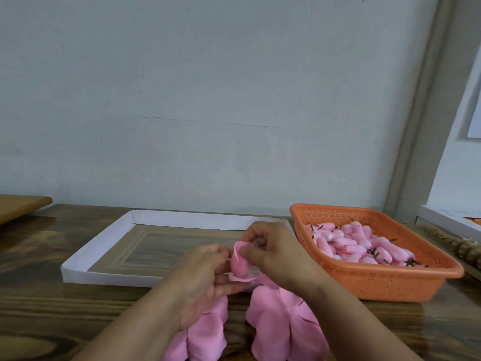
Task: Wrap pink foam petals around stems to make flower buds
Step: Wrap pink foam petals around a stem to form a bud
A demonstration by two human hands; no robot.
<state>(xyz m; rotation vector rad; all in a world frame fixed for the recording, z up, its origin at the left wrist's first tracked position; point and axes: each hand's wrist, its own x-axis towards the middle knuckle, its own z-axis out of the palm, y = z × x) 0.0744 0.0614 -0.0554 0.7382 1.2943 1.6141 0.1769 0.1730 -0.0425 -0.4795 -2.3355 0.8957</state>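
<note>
Pinching a small rolled pink foam bud [240,264] between them, both hands meet over the middle of the dark wood-grain bench [52,303]. The left hand [205,280] holds the bud from its left side, fingers curled under and around the lower part where a thin petal edge flares out. The right hand [270,252] comes in from the right, its thumb and fingertips pressed onto the upper fold of the petal, so each grip is closed on the foam rather than spread. Whether a stem sits inside the roll cannot be told; the fingers cover it.

Below the hands, on the near part of the bench, lie two heaps of loose flat pink foam petals [281,321], one under each wrist, with a strip of bare wood between them.

To the right stands an orange perforated plastic basket [390,282] holding many finished pink buds with short dark stems [348,243], piled across its floor. Just behind the hands, left of the basket, sits a shallow white cardboard tray [104,278]. A pale blue-grey wall [208,100] rises at the far edge of the bench.
</note>
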